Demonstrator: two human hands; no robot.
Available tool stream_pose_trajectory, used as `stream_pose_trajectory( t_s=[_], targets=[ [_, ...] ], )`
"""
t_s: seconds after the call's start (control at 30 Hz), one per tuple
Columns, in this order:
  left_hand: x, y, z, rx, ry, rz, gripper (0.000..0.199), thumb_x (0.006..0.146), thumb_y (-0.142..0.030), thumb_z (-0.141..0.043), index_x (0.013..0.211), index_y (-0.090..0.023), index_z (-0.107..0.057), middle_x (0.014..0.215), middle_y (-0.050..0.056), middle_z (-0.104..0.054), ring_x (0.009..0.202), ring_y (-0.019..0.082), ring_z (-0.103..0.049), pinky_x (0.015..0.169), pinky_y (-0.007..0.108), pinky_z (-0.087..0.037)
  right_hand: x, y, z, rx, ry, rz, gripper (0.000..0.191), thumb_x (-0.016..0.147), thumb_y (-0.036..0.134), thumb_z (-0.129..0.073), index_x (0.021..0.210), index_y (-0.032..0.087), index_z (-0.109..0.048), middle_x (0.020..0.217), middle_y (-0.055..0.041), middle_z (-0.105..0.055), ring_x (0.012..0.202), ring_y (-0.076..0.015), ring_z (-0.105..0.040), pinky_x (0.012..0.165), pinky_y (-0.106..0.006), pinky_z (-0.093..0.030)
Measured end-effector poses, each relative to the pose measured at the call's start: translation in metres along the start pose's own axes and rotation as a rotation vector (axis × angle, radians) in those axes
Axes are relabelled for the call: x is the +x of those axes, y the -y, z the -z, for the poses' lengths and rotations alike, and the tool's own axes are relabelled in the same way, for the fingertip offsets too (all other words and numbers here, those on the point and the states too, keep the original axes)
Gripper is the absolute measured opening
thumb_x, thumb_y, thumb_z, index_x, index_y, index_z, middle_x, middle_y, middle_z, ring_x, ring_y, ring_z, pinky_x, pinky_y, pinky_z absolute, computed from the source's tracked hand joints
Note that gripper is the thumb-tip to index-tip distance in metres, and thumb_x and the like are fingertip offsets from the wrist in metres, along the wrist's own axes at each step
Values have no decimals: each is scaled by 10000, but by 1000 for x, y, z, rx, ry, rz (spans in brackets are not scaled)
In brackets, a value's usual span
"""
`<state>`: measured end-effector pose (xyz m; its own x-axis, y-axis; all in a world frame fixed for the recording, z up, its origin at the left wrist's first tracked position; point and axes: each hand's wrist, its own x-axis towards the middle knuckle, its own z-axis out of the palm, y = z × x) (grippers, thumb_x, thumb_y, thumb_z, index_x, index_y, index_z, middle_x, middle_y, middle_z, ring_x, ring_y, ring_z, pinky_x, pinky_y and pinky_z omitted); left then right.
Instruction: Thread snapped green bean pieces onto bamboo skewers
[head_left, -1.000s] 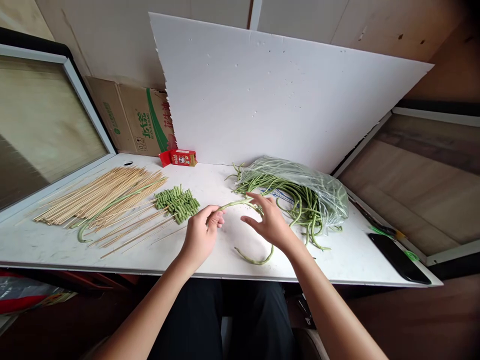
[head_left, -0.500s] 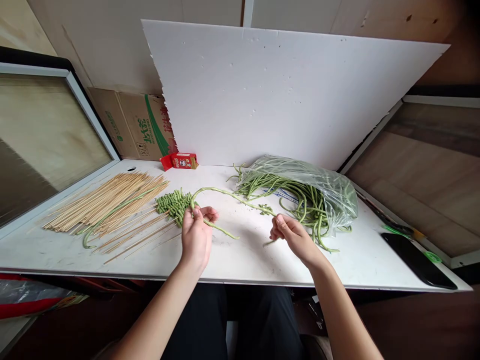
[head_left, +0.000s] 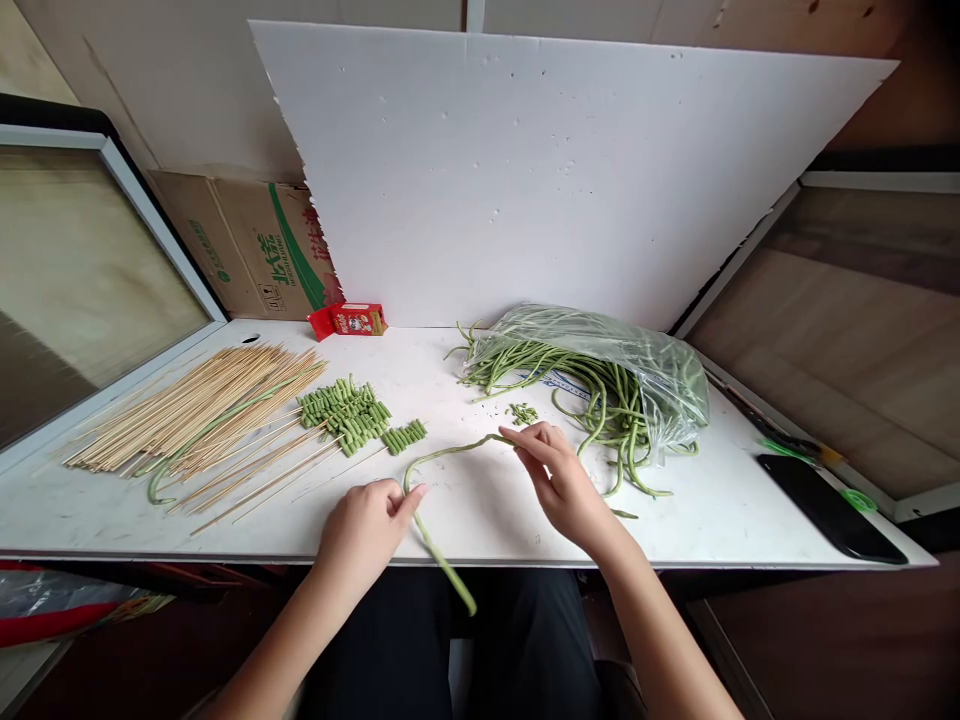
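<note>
A long green bean [head_left: 451, 452] arches between my two hands over the white table. My left hand [head_left: 369, 528] pinches it near the table's front edge, and its loose end hangs down past that edge. My right hand [head_left: 559, 478] grips the other end between thumb and fingers. Left of the middle lie skewered rows of short bean pieces [head_left: 346, 412], with one smaller row [head_left: 405, 437] a little apart. Many bare bamboo skewers [head_left: 187, 405] are heaped at the left, a long bean lying across them. Behind my right hand is a small pile of bean scraps [head_left: 522, 413].
A clear plastic bag [head_left: 600, 340] spills long beans at the back right. A black phone [head_left: 829, 508] and scissors [head_left: 795, 435] lie at the right edge. A red box [head_left: 358, 320], a cardboard carton [head_left: 255, 250] and a white board [head_left: 555, 180] stand at the back.
My left hand has moved down and toward me, and the bean's loose end now hangs over the edge. My right hand has shifted left. A short bean piece now lies right of it.
</note>
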<state>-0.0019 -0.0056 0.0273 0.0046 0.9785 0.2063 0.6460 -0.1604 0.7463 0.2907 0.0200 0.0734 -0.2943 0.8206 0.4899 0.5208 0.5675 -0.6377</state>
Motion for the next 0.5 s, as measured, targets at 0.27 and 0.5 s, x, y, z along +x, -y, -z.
stream_pose_trajectory(
  t_s=[0.27, 0.5],
  targets=[
    [27, -35, -21, 56, -54, -494, 557, 994, -450, -694, 1496, -275, -530, 1433, 145, -647, 1344, 335, -600, 1124, 480, -467, -3, 5, -31, -45, -23, 74, 545, 1066, 173, -528, 1568, 387, -504, 1043, -76, -744, 947, -282, -687, 872, -514, -565],
    [40, -51, -36, -263, 193, -410, 285, 1092, -396, -519, 1044, -214, -732, 1020, 94, -761, 955, 239, -701, 847, 340, -524, -5, 7, -36, 101, -46, -9, 558, 1052, 250, -606, 1590, 344, -491, 1075, -67, -768, 931, -241, -707, 890, -445, -590]
  ],
)
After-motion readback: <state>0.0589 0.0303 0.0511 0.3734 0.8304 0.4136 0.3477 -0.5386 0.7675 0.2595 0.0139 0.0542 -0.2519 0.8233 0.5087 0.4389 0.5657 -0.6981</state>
